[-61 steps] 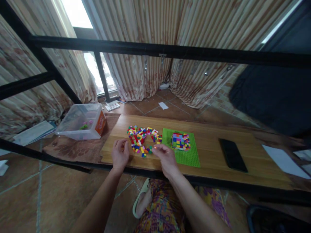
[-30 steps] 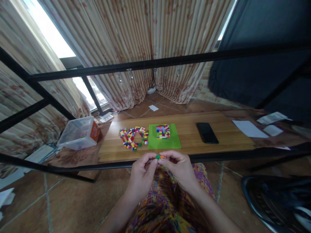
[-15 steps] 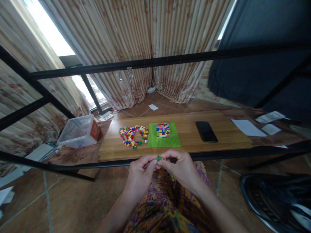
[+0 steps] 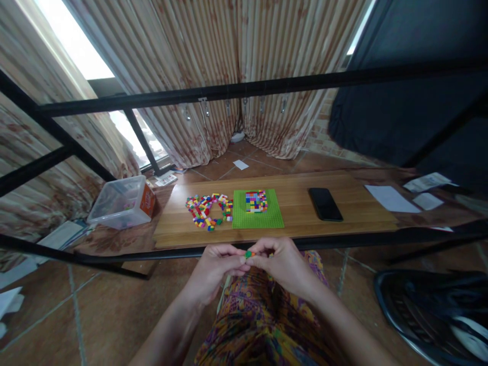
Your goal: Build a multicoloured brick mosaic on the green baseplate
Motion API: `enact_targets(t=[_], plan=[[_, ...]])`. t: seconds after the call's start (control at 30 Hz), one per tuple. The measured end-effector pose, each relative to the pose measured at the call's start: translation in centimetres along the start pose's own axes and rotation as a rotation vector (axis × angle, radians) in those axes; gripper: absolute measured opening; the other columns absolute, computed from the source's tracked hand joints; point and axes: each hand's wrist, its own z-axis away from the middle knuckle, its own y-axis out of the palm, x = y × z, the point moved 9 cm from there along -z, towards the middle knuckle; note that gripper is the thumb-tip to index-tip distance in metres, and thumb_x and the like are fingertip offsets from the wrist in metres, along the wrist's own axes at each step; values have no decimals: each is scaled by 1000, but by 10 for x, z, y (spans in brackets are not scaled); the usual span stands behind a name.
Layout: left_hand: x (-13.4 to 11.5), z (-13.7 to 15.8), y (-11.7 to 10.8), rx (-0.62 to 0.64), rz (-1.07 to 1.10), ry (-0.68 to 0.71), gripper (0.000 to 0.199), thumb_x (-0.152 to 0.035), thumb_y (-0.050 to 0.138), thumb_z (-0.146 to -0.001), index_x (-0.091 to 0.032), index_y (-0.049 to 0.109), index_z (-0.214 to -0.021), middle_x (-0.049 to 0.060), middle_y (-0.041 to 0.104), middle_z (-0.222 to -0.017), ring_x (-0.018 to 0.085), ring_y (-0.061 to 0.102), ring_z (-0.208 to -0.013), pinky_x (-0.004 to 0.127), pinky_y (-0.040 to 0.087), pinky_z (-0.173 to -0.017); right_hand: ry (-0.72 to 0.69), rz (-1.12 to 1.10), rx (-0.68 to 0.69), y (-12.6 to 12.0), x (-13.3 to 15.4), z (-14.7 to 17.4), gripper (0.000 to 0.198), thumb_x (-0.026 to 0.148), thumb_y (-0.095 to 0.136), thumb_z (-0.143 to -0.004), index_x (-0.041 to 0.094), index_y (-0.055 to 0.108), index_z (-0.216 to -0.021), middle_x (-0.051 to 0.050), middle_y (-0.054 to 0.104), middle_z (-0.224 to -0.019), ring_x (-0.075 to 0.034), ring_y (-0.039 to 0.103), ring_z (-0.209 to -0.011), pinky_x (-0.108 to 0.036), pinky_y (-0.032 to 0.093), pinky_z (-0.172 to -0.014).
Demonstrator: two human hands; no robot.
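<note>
My left hand (image 4: 214, 269) and my right hand (image 4: 281, 262) meet in front of the board's near edge, above my lap. Between their fingertips is a small group of toy bricks (image 4: 248, 253), green with some orange at its right end; the fingers cover part of it. Both hands are closed in a pinch on it. Just beyond lies a green baseplate (image 4: 259, 221), bearing a many-coloured block of bricks (image 4: 256, 202) near its far side. To the left of the plate, loose bricks (image 4: 202, 206) are spread in a rough ring.
The wooden board (image 4: 293, 188) rests on a black metal frame, whose bar (image 4: 244, 91) crosses above. A black phone (image 4: 325, 204) lies on the right, with white paper (image 4: 391, 199) past it. A clear plastic box (image 4: 118, 203) stands left. Curtains (image 4: 183, 61) hang behind.
My left hand has shifted slightly left, its fingers straighter against the small bricks. The bricks stay pinched between both hands. The view has tilted a little.
</note>
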Motion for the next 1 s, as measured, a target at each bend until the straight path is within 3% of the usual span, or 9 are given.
enact_targets(t=[0.33, 0.6, 0.8, 1.0], plan=[[9, -8, -3, 42, -3, -26, 29, -28, 90, -52, -12, 71, -67, 5, 73, -64, 12, 67, -57, 24, 54, -62, 103, -40, 148, 11, -17, -5, 22, 40, 80, -68, 20, 73, -63, 5, 55, -51, -8, 38, -47, -23, 26, -47], [20, -21, -3, 96, 87, -17, 35, -28, 92, -53, -12, 66, -72, 4, 73, -67, 12, 67, -57, 23, 54, -62, 91, -41, 117, 10, -22, -6, 23, 40, 79, -70, 19, 72, -66, 5, 56, -53, -8, 40, -49, -22, 29, -47], [24, -32, -2, 118, 169, -3, 38, -28, 92, -55, -13, 66, -78, 3, 73, -70, 12, 68, -59, 23, 55, -62, 25, -98, 56, 7, -25, -8, 23, 40, 75, -75, 21, 74, -89, 2, 67, -66, -12, 55, -58, -25, 42, -57], [32, -43, -1, 62, 121, -10, 39, -34, 89, -58, -13, 68, -84, 6, 75, -79, 13, 70, -64, 24, 55, -65, -51, 77, -44, -6, -37, -13, 14, 36, 66, -84, 25, 75, -85, 0, 73, -80, -17, 64, -73, -29, 48, -70]])
